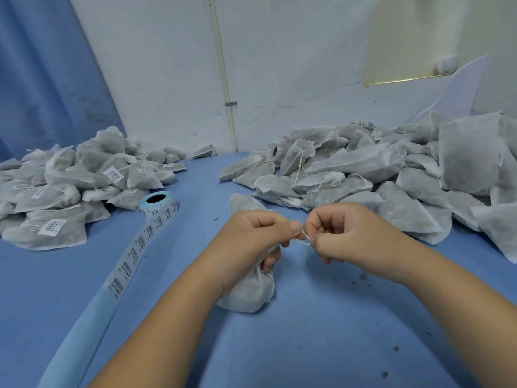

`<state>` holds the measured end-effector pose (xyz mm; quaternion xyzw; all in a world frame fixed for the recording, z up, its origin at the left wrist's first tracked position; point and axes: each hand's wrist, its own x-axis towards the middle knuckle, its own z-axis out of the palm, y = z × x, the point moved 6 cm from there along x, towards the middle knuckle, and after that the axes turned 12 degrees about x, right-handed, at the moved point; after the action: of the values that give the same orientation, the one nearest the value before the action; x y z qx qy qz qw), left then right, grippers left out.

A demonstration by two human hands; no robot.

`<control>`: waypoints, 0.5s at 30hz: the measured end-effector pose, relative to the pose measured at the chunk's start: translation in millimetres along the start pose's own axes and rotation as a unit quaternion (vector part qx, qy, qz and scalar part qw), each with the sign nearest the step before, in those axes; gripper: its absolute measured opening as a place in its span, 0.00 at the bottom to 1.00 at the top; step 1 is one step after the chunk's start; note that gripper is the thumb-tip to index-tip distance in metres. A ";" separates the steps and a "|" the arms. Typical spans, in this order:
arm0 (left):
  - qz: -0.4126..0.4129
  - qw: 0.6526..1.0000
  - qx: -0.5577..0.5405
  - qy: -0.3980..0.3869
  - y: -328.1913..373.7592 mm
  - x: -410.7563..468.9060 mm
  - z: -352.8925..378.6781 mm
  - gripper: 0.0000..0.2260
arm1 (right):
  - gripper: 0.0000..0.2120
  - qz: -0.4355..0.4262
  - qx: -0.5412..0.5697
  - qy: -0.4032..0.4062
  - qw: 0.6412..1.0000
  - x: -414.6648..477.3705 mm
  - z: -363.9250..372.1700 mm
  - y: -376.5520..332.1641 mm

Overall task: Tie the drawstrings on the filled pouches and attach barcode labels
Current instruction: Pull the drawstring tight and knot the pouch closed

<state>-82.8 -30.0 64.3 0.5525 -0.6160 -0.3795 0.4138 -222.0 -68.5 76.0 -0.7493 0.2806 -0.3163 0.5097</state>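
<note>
Partly hidden: the neck of the pouch (249, 292) sat inside the left hand (251, 233), so no knot could be made out. Print on the labels was too small to read. The right pile (363, 169) of pouches, strings loose, was cut off by the frame edge.

Around: the labelled pile (70, 177) lay far left. The label roll (158, 204) stood between the piles, its strip (134, 253) trailing down the blue surface (307, 345).

Pouch: white, gauzy, bulging, resting on the surface. Left fingers gripped its neck. The right hand (344, 233) pinched the thin drawstring (303, 240), which ran between both hands.
</note>
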 end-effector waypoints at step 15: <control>0.032 0.998 0.014 0.049 -1.8 2.8 1.5 0.10 | 0.01 -0.098 0.040 0.117 0.987 0.2 -10.9 -11.1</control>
<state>-83.7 -32.9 62.4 0.5568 -0.6173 -0.3295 0.4476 -229.1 -71.5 89.5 -0.7098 0.2506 -0.4614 0.4696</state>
